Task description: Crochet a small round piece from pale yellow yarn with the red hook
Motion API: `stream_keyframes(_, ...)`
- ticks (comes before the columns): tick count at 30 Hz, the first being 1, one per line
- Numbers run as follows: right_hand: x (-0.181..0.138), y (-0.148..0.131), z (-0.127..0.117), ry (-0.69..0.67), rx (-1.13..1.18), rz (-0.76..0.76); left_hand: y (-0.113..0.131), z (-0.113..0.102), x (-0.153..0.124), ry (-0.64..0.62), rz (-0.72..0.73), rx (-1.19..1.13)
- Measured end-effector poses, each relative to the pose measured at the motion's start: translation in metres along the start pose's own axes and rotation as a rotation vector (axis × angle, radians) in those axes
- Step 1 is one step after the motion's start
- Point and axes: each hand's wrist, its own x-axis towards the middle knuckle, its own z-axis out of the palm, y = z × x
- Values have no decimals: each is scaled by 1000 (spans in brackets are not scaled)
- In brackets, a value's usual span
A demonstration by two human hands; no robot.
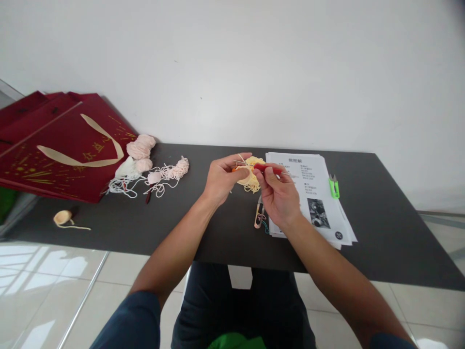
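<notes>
In the middle of the view, my left hand (223,179) pinches a small cream crochet piece (244,175), with a strand of yarn running over the raised forefinger. A bit of orange shows beside the piece, too small to name. My right hand (279,196) is closed around the red handle of a crochet hook (269,168), whose metal tip points left to the piece. Just behind both hands lies a loose heap of yellow yarn (256,161), partly covered by them. Below the right hand, thread snips (259,213) with a pale pink handle rest on the dark table.
Printed sheets (296,194) are stacked right of my hands, with green-handled snips (333,186) at their edge. Pink and white yarn balls (141,148) lie at left by a dark red gift bag (61,145). A small cream crocheted cup (62,217) sits near the table's (392,232) front left.
</notes>
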Motion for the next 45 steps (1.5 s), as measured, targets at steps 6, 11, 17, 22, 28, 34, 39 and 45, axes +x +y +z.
stream_keyframes(6, -4, 4, 3, 22, -44, -57, -1, 9, -4, 98, 41, 27)
stream_keyframes(11, -2, 4, 2, 35, -75, -57, -4, 10, -6, 124, 69, 48)
stream_keyframes(17, 1, 3, 0, 23, -78, -70, -4, 12, -8, 159, 74, 50)
stream_keyframes(22, 1, 1, 0, 14, -109, -119, -4, 10, -8, 173, 123, 64)
stream_keyframes(28, 1, -3, 0, 7, -150, -288, -6, 8, -8, 208, 181, 117)
stream_keyframes(34, 1, -2, -5, 14, -259, -418, -7, 9, -8, 231, 223, 122)
stream_keyframes(39, 0, 0, -6, 42, -311, -442, -6, 10, -9, 259, 224, 141)
stream_keyframes(45, 0, 0, -5, 45, -323, -458, -6, 11, -10, 277, 227, 162)
